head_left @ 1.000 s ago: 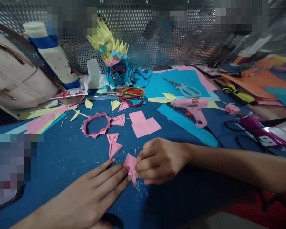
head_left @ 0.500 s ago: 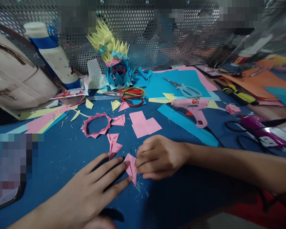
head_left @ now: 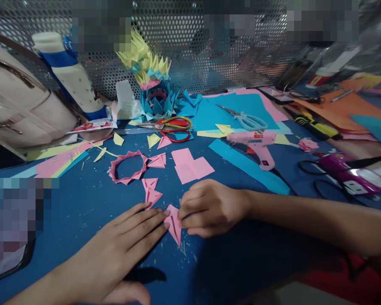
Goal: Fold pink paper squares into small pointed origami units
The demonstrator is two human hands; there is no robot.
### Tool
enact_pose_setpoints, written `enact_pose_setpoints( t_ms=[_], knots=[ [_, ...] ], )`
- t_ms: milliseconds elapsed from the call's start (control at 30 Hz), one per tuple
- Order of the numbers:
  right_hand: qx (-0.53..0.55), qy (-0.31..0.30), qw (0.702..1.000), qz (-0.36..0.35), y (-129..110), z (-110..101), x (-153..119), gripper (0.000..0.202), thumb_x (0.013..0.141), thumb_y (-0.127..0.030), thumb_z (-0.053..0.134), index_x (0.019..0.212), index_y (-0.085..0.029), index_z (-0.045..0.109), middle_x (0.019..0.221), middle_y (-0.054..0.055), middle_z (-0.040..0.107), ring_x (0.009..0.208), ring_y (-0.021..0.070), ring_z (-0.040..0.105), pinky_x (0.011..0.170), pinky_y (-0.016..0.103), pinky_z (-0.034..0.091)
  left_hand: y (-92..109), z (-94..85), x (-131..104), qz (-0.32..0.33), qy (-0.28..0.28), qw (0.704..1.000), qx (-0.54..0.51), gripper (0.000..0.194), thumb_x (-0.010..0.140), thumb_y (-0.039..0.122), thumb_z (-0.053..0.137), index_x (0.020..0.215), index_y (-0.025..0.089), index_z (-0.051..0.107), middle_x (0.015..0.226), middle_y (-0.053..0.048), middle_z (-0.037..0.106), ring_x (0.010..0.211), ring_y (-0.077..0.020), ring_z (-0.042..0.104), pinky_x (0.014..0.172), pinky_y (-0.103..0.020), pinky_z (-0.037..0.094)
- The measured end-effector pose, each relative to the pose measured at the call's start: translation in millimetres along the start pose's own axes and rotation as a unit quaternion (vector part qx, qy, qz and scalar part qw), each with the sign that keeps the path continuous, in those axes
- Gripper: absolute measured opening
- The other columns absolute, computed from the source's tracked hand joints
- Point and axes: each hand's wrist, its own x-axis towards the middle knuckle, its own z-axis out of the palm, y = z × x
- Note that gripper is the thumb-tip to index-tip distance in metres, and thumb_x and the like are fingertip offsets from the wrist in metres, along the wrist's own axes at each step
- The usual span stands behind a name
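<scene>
A small folded pink paper piece (head_left: 174,224) lies on the blue table, its point toward me and a slit down its middle. My left hand (head_left: 123,241) rests flat with fingers stretched, its fingertips on the paper's left edge. Curled in, my right hand (head_left: 214,207) pinches the paper's right edge; its thumb tip is hidden. Folded pink triangles (head_left: 152,195) lie just beyond my left fingertips. Farther back are a ring of folded pink paper (head_left: 128,167) and flat pink paper squares (head_left: 190,166).
Red-and-yellow scissors (head_left: 174,126), light blue scissors (head_left: 250,120) and a pink glue gun (head_left: 257,144) lie beyond my hands. A blue-yellow paper model (head_left: 158,99) stands by the perforated metal panel. At left are a bottle (head_left: 76,80) and a bag (head_left: 22,93); at right, a purple power strip (head_left: 352,173).
My left fingers have drawn closer together and slid slightly left off the paper's middle, with the lowest finger lifted from its tip. My right hand stays at the right edge.
</scene>
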Motion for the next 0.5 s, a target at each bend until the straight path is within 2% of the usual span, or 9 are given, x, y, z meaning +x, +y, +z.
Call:
enact_pose_setpoints(
  t_ms=[267, 500],
  knots=[
    [-0.007, -0.006, 1.000, 0.009, -0.6, 0.3, -0.2, 0.016, 0.098, -0.028, 0.057, 0.097, -0.017, 0.068, 0.096, 0.002, 0.072, 0.086, 0.0131, 0.064, 0.076, 0.027, 0.050, -0.8, 0.1, 3.3, -0.002, -0.027, 1.000, -0.008, 0.088, 0.098, 0.073, 0.025, 0.156, 0.007, 0.024, 0.156, -0.016, 0.039, 0.146, -0.0293, 0.035, 0.123, -0.050, 0.019],
    [-0.004, -0.008, 1.000, 0.010, -0.5, 1.3, -1.2, 0.016, 0.098, -0.028, 0.057, 0.097, -0.017, 0.067, 0.097, 0.003, 0.072, 0.087, 0.0136, 0.065, 0.076, 0.027, 0.051, -0.6, 1.1, 3.4, -0.002, -0.025, 1.000, -0.005, 0.087, 0.098, 0.072, 0.028, 0.156, 0.007, 0.026, 0.156, -0.016, 0.039, 0.147, -0.0283, 0.034, 0.125, -0.048, 0.014]
  ],
)
